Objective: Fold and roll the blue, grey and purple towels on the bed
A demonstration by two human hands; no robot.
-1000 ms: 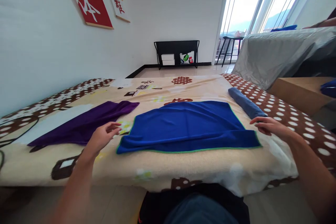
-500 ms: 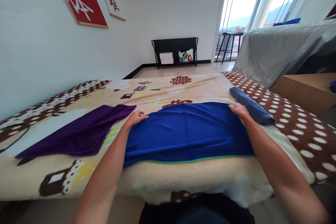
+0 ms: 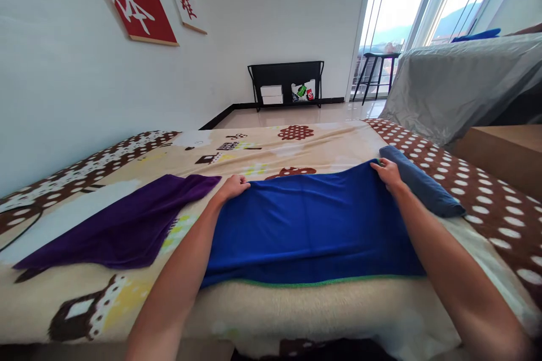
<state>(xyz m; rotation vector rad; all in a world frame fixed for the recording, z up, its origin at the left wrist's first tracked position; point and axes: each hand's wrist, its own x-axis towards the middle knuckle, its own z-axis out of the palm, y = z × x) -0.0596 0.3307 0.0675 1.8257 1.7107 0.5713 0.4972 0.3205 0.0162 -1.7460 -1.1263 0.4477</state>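
A blue towel (image 3: 309, 225) with green edging is spread across the front of the bed. My left hand (image 3: 235, 186) is closed on its far left corner. At the far right corner, my right hand (image 3: 387, 172) pinches the towel and lifts that corner slightly. Some wrinkles run across the cloth between my hands. Left of my left arm lies a purple towel (image 3: 122, 223), loosely spread and creased. Just beyond my right hand rests a rolled grey-blue towel (image 3: 419, 180).
The bed wears a patterned beige blanket (image 3: 339, 140) with brown dotted borders. Past its far end stands a black rack (image 3: 284, 76) holding white boxes and a printed bag. A cardboard box (image 3: 503, 152), a plastic-covered piece of furniture (image 3: 457, 76) and a black stool (image 3: 376, 70) are at the right.
My left hand has gone from resting at the towel's edge to gripping its corner. The right hand has raised its corner a little. The view has shifted slightly.
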